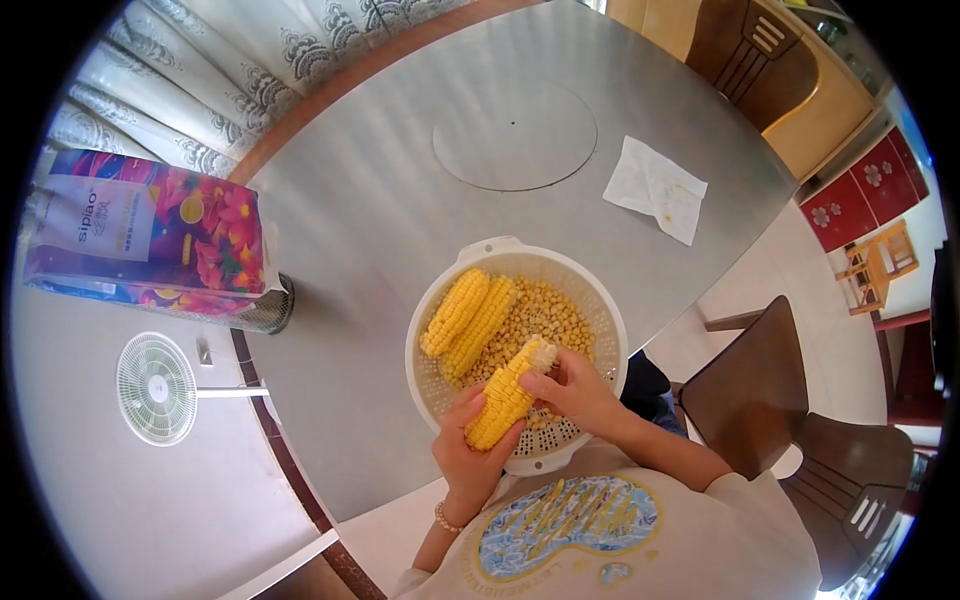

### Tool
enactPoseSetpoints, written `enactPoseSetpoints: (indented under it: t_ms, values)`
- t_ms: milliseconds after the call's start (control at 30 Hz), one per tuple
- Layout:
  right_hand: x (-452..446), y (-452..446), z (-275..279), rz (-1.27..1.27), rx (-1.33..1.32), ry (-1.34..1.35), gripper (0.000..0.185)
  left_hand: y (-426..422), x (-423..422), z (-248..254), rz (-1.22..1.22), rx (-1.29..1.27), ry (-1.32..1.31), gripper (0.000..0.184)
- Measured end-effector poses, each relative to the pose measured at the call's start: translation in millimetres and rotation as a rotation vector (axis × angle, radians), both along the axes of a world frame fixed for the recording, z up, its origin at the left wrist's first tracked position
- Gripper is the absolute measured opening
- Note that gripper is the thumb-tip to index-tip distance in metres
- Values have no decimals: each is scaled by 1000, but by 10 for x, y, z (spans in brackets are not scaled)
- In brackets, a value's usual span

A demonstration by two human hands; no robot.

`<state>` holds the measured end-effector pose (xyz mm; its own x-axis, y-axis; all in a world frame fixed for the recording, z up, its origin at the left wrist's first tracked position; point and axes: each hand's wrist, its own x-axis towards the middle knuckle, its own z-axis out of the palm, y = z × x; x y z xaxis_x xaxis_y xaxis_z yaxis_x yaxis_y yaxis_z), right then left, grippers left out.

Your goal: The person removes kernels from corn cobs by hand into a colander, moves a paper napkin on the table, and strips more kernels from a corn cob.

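Observation:
A yellow corn cob (502, 402) is held at a slant above the near part of a white colander (424, 388). My left hand (471, 448) wraps round its lower end. At the upper end, where the cob looks pale and stripped, my right hand (578, 388) is closed with the thumb pressed on the kernels. Two more corn cobs, one (456, 312) beside the other (480, 328), lie in the colander's left side. Loose corn kernels (540, 312) cover much of its bottom. My fingers hide part of the held cob.
The colander stands on a grey table (360, 400) near its front edge. A crumpled white tissue (655, 190) lies at the far right. At the left is a colourful tissue pack (150, 235), with a fan (157, 389) below it. Brown chairs (750, 385) stand to the right.

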<state>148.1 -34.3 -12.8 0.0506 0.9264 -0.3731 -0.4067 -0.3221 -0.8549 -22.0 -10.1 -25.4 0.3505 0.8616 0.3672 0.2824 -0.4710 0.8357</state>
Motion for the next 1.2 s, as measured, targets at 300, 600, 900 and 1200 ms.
enactPoseSetpoints:
  t_ms: [300,600,900,1200]
  values:
    - [85,-15,81,37,5,7,26,-5,0,-34,-11,4,-63,52]
    - [-16,-1,-73,-62,29,-53,24,-16,-3,-52,-52,123,48,53]
    - [9,-34,-40,-68,73,70,20,27,26,-61,39,139,-1,55]
    - [-41,13,11,-25,16,-37,24,10,0,-45,-8,221,69,56]
